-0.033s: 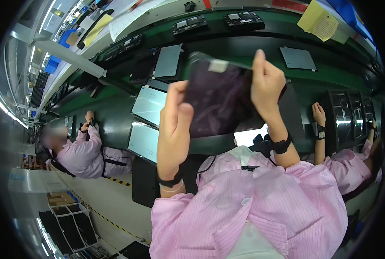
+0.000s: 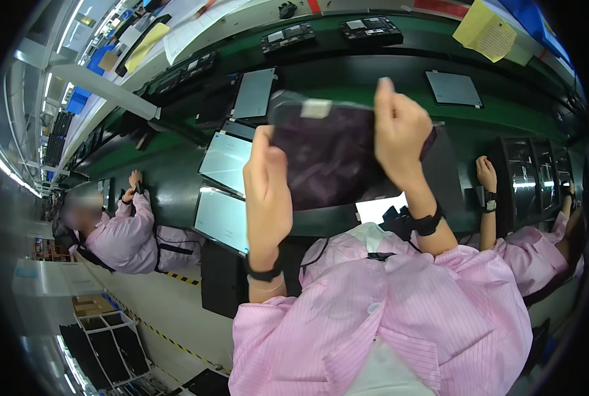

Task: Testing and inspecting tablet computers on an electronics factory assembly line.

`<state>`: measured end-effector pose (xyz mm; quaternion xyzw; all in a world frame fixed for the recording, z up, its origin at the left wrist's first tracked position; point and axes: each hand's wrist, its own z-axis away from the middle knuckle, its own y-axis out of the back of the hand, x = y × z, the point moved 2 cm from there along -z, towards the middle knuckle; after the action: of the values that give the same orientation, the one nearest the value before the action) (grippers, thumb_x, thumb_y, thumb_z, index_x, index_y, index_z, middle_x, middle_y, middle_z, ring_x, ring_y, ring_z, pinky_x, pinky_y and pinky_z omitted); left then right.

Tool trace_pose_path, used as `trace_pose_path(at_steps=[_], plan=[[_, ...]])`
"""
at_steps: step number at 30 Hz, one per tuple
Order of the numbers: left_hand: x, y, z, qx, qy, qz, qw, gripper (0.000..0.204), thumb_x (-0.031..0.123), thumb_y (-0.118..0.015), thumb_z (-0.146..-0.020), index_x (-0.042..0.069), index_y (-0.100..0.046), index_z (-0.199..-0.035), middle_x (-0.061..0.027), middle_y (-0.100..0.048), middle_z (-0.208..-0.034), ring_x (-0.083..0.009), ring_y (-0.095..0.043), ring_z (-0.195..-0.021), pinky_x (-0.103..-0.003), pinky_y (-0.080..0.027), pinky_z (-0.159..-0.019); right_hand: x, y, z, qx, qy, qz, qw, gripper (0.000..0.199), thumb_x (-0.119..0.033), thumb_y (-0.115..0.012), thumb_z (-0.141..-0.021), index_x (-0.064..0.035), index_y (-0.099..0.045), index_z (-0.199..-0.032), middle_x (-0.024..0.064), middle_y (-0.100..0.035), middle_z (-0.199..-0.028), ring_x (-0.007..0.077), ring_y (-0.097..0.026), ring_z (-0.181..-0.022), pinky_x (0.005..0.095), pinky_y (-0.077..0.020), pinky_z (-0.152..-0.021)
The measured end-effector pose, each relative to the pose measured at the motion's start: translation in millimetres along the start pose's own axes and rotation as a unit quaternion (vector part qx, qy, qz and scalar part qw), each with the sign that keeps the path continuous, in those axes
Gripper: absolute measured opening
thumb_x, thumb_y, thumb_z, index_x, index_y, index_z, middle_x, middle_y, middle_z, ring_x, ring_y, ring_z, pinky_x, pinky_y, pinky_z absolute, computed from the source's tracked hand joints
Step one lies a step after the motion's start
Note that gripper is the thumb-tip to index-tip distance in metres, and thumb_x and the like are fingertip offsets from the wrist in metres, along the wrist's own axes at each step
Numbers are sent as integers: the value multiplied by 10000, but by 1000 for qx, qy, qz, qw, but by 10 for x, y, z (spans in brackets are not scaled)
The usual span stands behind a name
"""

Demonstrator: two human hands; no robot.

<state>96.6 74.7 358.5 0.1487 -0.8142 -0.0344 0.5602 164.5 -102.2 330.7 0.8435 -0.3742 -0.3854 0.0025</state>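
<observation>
Between my hands, raised above the work surface, is a dark flat panel [image 2: 330, 148] with glossy, wrinkled clear film on it and a pale tab at its top edge. My left hand [image 2: 268, 188] is closed on the panel's left edge, thumb toward me. My right hand [image 2: 402, 135] is closed at its right side, fingers curled in, gripping the edge or the film there; the exact grip is hidden. Below and left lie light blue-grey flat panels [image 2: 220, 214]. Another such panel [image 2: 255, 92] lies beyond my left hand. A lit white rectangle [image 2: 380, 209] shows under the held panel.
Across the green bench stand open device bases [image 2: 371, 30] with bare circuitry. A grey panel [image 2: 454, 88] lies at the far right. Black trays [image 2: 522, 178] stand at right, beside a co-worker's hand [image 2: 486, 173]. Another co-worker [image 2: 126, 231] sits at left.
The held panel has shifted a little left and tilted, so it looks shorter. My right hand has moved slightly left with it. Both hands keep hold.
</observation>
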Motion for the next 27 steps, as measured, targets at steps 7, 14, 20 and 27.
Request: trace_pose_path(at_steps=[7,14,20,27], plan=[[-659,340,4,486,-252,-247,800,603,377,-230,-971,-22,-557,-659,-91,-477,-525,-189,-388,-427,-335,-367,-475,-44,133,214,-248,63,-192,948,111,-185,-670,-747,-78,-643,-735,50,-599,-650,186,-554,-580,281,-429,-564],[-339,897,520,553,-390,-327,659,585,350,-225,-960,58,-408,-487,-25,-345,-388,-111,-305,-339,-266,-271,-406,3201,-639,-405,-335,-140,411,836,766,-623,-468,-777,-71,-372,-1300,234,-367,-1316,471,-231,-1247,611,-211,-962],[-80,1026,947,588,-286,-211,726,558,354,-230,-954,72,-385,-499,-67,-378,-403,-141,-325,-358,-231,-300,-425,4958,-858,-485,-432,-260,441,743,1001,-737,-400,-718,-70,-122,-1410,267,-92,-1431,493,-48,-1301,654,-78,-981],[-75,1225,1410,543,-288,-230,754,640,381,-108,-961,60,-425,-506,-80,-394,-389,-154,-386,-344,-182,-342,-424,5018,-880,-520,-475,-70,491,727,743,-328,-571,-783,35,-230,-1335,276,-496,-1127,425,-537,-988,472,-468,-797]])
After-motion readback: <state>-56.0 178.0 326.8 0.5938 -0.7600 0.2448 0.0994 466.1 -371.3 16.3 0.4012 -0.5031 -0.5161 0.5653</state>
